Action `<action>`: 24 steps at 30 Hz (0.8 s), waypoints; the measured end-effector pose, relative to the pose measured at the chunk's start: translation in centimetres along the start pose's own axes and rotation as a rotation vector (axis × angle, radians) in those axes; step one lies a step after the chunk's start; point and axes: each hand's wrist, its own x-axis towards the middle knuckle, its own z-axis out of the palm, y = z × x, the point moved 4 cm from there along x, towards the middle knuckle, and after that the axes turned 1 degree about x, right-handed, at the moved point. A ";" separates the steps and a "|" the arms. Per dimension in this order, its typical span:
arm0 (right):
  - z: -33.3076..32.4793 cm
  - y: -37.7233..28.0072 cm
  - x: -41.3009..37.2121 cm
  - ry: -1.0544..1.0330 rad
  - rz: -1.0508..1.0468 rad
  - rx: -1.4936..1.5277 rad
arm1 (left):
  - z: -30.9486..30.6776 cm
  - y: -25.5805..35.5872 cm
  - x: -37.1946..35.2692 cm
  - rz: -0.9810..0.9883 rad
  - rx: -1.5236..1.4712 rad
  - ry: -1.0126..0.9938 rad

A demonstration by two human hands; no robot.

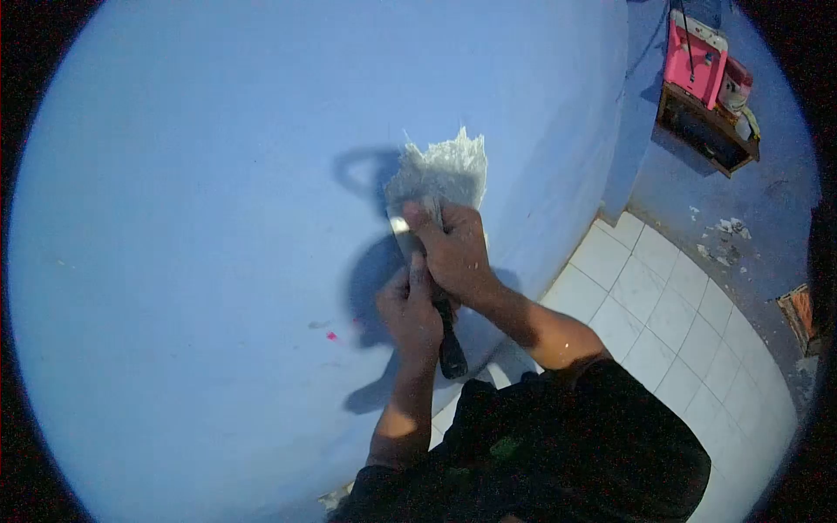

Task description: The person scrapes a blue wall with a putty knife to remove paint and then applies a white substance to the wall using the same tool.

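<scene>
Home room; blue wall (218, 218), tiled floor (671, 322)

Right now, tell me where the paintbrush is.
In the head view the paintbrush sits centre frame, bristles against the blue wall, gripped by the right hand near the bristles and the left hand lower on its black handle.

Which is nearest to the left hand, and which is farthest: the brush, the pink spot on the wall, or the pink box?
1. The brush: gripped in the left hand itself, pressed against the wall.
2. The pink spot: on the wall, just left of that hand.
3. The pink box: far up to the right, on a shelf.
</scene>
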 end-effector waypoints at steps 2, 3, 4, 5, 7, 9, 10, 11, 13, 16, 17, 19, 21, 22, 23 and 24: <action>0.5 -0.2 0.0 -0.053 0.022 0.102 | -0.1 0.4 0.1 0.017 -0.034 -0.012; 0.4 -0.1 -0.4 -0.019 -0.007 0.114 | -0.2 0.1 -0.1 0.014 -0.003 -0.002; 0.3 -0.1 -0.3 0.018 -0.046 0.130 | -0.2 -0.1 0.1 0.019 0.029 0.005; 0.3 0.1 -0.2 0.015 -0.051 0.130 | -0.1 -0.3 0.4 0.025 0.027 0.006; 0.1 0.2 -0.3 0.033 -0.039 0.105 | -0.2 -0.6 0.5 0.011 0.010 0.002; 0.0 -2.1 0.9 0.001 -0.008 0.175 | 0.3 0.8 1.7 0.062 0.015 -0.037; 0.1 -2.7 0.9 -0.027 0.031 0.244 | 0.3 1.3 1.9 0.106 0.021 -0.078; 0.2 -1.9 0.7 -0.030 0.033 0.240 | 0.1 0.6 1.7 0.103 0.017 -0.075; -0.5 -0.3 0.2 0.067 -0.122 -0.068 | -0.1 -1.4 1.3 0.110 0.095 0.003; -0.6 0.3 0.4 0.009 -0.036 -0.034 | 0.3 -1.8 -0.1 0.006 -0.087 0.035; -0.4 -0.2 0.2 0.036 -0.136 -0.061 | 0.2 -1.1 0.2 -0.002 -0.079 0.035; -0.3 -2.6 0.6 -0.012 -0.041 0.069 | 0.4 1.2 1.1 0.084 0.048 0.009; 0.1 -2.5 0.9 -0.069 0.042 0.198 | -0.1 -0.4 1.8 0.090 0.054 0.002; -0.1 -1.4 1.0 -0.055 -0.026 0.094 | 0.2 -0.6 2.1 0.110 0.058 -0.016; -0.3 -0.8 0.9 -0.035 -0.093 -0.006 | 0.4 -0.7 1.6 0.116 0.056 -0.016; -0.5 -0.2 0.4 -0.018 -0.097 -0.053 | 0.4 -1.3 0.7 0.056 -0.012 0.007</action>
